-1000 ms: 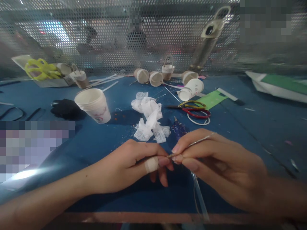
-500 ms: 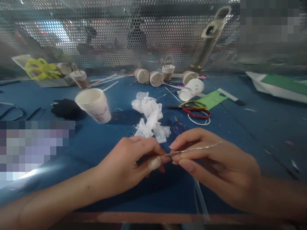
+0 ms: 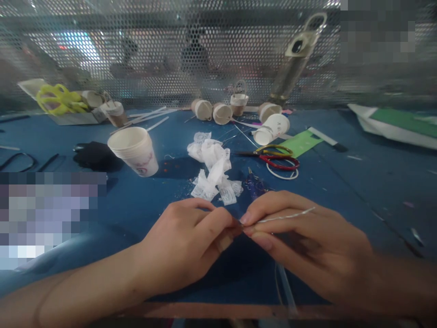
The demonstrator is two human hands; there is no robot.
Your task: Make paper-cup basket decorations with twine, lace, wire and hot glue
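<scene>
A thin, twisted, silvery-white wire [image 3: 287, 215] runs across the fingers of my right hand [image 3: 317, 241], its free end pointing right. The thumb and index finger of that hand pinch it near its left part. My left hand [image 3: 194, 241] is curled, with its fingertips closed on the wire's other end, right against the right fingertips. A pale wrap [image 3: 224, 242] circles one left finger. The left fingers hide the end they hold. Just beyond the hands lie crumpled white lace strips [image 3: 216, 159] and a dark blue pointed tool [image 3: 254, 184].
Stacked paper cups [image 3: 134, 152] stand at left. Red-and-yellow-handled scissors [image 3: 278, 159] lie at right beside green paper [image 3: 302, 143]. Small brown-and-white cups [image 3: 222, 113] line the back before a perforated metal screen [image 3: 153, 54]. A box [image 3: 77, 117] holds yellow-handled scissors [image 3: 58, 99].
My left hand has rolled over, curling its fingers and covering more of the wire's brownish left part and the finger wrap. My right hand keeps its pinch, nearly in place.
</scene>
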